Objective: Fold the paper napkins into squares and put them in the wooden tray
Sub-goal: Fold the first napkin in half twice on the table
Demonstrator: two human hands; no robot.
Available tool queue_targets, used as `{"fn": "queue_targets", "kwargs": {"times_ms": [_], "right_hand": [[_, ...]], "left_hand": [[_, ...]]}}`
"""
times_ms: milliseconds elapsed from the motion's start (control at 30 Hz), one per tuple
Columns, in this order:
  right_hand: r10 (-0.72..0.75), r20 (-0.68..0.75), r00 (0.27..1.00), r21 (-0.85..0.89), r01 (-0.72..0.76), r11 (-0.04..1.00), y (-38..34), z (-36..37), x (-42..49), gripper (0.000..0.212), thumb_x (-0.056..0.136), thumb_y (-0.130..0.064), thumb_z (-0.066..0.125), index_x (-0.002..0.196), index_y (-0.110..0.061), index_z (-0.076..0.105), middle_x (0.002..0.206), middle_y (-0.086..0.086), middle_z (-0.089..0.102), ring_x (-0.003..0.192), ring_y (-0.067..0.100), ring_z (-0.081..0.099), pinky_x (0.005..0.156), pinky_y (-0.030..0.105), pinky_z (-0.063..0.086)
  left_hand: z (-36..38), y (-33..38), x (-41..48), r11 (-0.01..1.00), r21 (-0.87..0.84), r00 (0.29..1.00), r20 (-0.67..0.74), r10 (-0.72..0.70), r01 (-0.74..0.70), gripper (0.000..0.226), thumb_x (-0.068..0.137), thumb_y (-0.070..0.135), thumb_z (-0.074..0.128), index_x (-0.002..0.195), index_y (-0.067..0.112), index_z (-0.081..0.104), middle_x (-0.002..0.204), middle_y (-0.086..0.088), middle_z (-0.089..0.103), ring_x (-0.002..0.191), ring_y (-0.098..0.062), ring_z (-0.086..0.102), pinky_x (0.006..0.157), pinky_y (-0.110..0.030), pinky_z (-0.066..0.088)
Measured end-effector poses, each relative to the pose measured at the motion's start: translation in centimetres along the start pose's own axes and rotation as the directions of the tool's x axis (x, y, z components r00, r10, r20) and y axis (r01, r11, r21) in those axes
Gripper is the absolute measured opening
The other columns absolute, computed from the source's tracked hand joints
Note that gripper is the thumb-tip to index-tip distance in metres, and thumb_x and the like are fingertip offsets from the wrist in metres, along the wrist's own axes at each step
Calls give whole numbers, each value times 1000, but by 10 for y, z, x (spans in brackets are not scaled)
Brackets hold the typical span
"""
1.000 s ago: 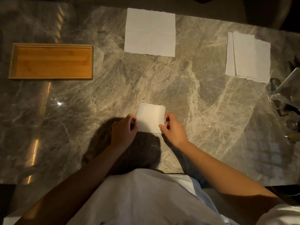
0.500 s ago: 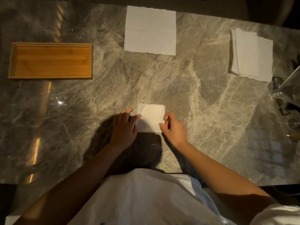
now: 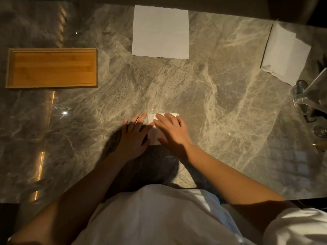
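Your grey veined marble bench (image 3: 203,96) is polished enough to throw back streaks of warm light along its left side. At the far left sits the shallow rectangular wooden tray (image 3: 51,68), orange-brown with a raised rim and nothing inside it. Straight ahead near the far edge lies a large flat square of white paper napkin (image 3: 160,31), opened out with faint crease lines and slightly ragged edges. To the far right rests a loose pile of white napkins (image 3: 284,53), tilted and unevenly stacked. Just beside that pile, at the right edge, stand clear glass vessels (image 3: 311,99); their exact shape is hard to make out in the dim light.

Nothing stands between you and the tray. The small folded white napkin (image 3: 152,119) lies close in front of you, mostly hidden under your hands. Your right hand (image 3: 172,133) lies flat on top of it with its fingers (image 3: 164,119) spread, palm down. Your left hand (image 3: 135,137) lies open at the napkin's left edge, fingers spread, fingertips touching the paper. Your pale shirt (image 3: 159,214) fills the lower frame
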State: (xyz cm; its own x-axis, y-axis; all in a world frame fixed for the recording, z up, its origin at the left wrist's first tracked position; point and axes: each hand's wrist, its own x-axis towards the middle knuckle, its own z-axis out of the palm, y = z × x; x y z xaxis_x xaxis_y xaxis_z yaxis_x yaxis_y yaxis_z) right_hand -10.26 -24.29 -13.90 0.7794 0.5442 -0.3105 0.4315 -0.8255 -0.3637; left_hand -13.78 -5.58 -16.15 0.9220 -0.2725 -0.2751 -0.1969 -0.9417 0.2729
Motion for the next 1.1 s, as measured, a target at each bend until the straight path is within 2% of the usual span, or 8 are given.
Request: {"fn": "queue_targets", "kwargs": {"times_ms": [100, 167, 367, 633, 733, 900, 1000, 1100], "right_hand": [[28, 154, 988, -84, -15, 996, 12, 4, 5, 70, 95, -44, 49, 152, -27, 12, 163, -4, 3, 149, 21, -3, 118, 54, -1], [6, 155, 988, -114, 12, 993, 20, 6, 2, 75, 95, -46, 48, 153, -26, 5, 163, -4, -2, 149, 21, -7, 116, 57, -3], [0, 151, 989, -169, 25, 985, 57, 1, -18, 83, 91, -57, 44, 152, -25, -2, 163, -3, -6, 149, 23, -10, 114, 62, 2], [8, 150, 989, -143, 13, 990, 67, 1, -23, 87, 90, -61, 44, 152, -27, -6, 162, -5, -12, 149, 23, -13, 114, 62, -2], [15, 138, 990, -67, -6, 998, 64, -3, -23, 87, 88, -60, 50, 153, -27, 2, 162, -5, -6, 149, 22, -9, 115, 61, -1], [92, -43, 995, 227, -80, 971, 60, -18, -23, 69, 89, -51, 54, 148, -27, 28, 158, -1, 23, 147, 22, 16, 118, 48, 16], [88, -88, 992, 221, -67, 973, 57, -22, -20, 63, 89, -47, 56, 145, -25, 36, 154, -1, 31, 143, 20, 24, 115, 47, 24], [73, -94, 993, 219, -51, 974, 54, -24, -13, 60, 89, -45, 57, 142, -24, 39, 151, -1, 35, 141, 19, 27, 114, 46, 26]], "left_hand": [[1, -7, 1, 1000, 22, 998, 58, -14, 13, 67, 85, 44, 52, 145, 33, 23, 159, -8, 5, 145, -33, 3, 111, -61, 10], [2, -13, 2, 999, 29, 996, 86, -27, 25, 74, 85, 50, 52, 147, 36, 14, 159, -6, -4, 145, -32, -4, 111, -61, 5], [2, -20, 7, 998, 50, 992, 114, -44, 38, 86, 80, 60, 52, 146, 39, 2, 158, -4, -13, 145, -31, -13, 111, -62, -1], [1, -19, 7, 999, 41, 991, 130, -40, 34, 87, 80, 60, 54, 146, 38, 1, 158, -4, -13, 145, -30, -13, 112, -62, -1], [-5, -14, 8, 998, -4, 994, 91, -67, 68, 84, 78, 53, 61, 146, 35, 15, 159, -6, -1, 146, -29, -3, 112, -60, 2], [-20, 0, 11, 986, -160, 967, -241, -83, 45, 56, 77, 35, 62, 129, 22, 49, 141, -10, 45, 129, -28, 41, 108, -51, 27], [-28, 11, 20, 984, -174, 946, -323, -35, -23, 46, 77, 33, 61, 121, 18, 57, 131, -8, 55, 119, -27, 51, 100, -45, 35], [-33, 20, 31, 979, -195, 944, -330, -3, -66, 42, 79, 29, 64, 119, 17, 59, 130, -7, 56, 118, -27, 51, 101, -49, 36]]}}
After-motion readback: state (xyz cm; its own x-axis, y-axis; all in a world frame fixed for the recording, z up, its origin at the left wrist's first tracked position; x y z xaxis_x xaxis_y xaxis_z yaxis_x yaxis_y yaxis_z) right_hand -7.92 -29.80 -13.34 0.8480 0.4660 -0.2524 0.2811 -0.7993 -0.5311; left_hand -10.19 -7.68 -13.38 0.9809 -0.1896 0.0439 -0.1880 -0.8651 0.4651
